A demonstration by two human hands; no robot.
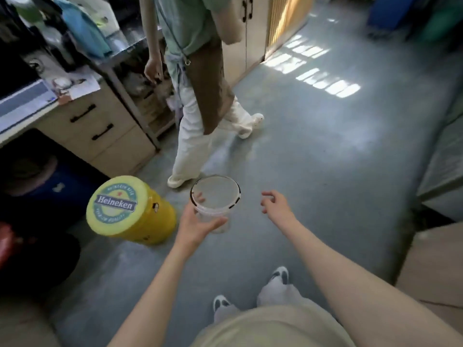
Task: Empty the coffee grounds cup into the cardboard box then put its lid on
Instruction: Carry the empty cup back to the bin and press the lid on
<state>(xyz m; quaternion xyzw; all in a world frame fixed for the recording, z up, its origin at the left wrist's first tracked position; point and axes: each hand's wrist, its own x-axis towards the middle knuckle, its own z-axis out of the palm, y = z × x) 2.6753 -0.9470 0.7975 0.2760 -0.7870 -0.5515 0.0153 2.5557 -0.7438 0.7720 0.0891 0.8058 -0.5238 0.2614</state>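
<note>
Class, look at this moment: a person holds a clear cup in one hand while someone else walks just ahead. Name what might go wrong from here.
1. Only the left hand grips the clear cup, low on its side; the right hand is open and off it, so it might slip.
2. The other person is walking close ahead; a collision seems possible.
3. The yellow Heineken drum stands near the path, a likely trip point.

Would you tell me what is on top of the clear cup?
A lid covers the clear cup held in the left hand. Through the plastic it looks empty; grounds, if any, are too blurred to confirm.
</note>
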